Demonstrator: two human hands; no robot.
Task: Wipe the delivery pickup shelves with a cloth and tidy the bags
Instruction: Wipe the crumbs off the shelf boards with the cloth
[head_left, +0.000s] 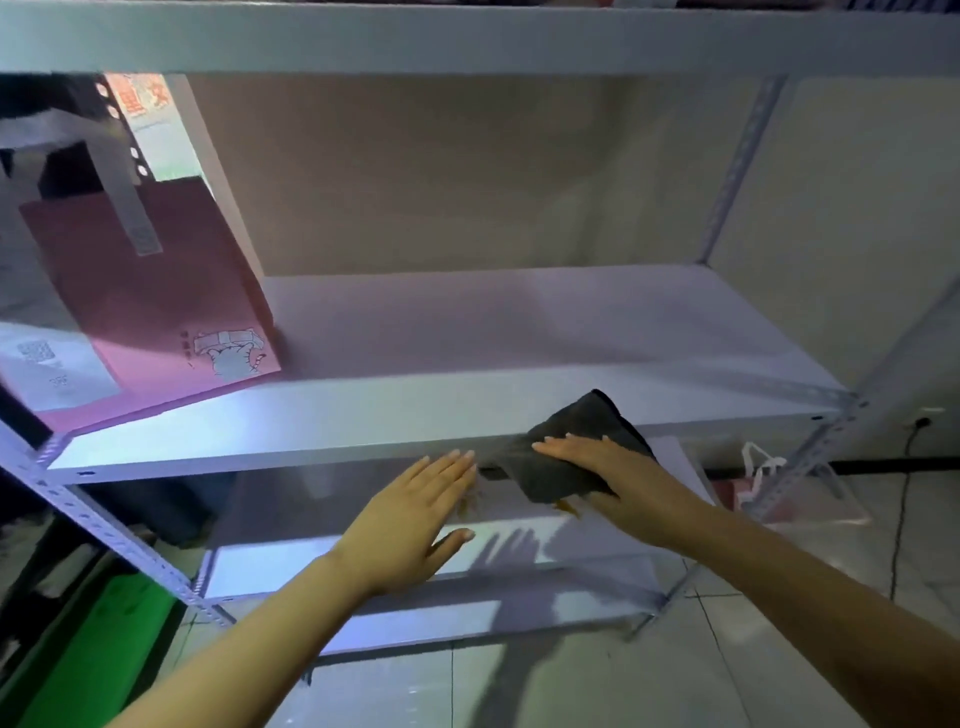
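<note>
Right hand (597, 470) lies flat on the cloth (566, 452), fingers straight and together, palm down, pressing it against the front edge of the middle shelf (467, 338). The cloth is dark grey and bunched: part lies on the shelf top near the right end, part hangs over the front lip.

Left hand (415, 519) is flat as well, fingers extended, thumb out, holding nothing. Its fingertips sit at the shelf lip just left of the cloth (contact with the lip can't be confirmed, frame is blurred there).

Pink bag (150, 291) stands at the far left end of the same shelf, tilted, grey handle up, cartoon print at its lower corner. It is well apart from the cloth.

Another bag (769, 483), white handles, sits on the floor (779, 623) beyond the rack's right post.
</note>
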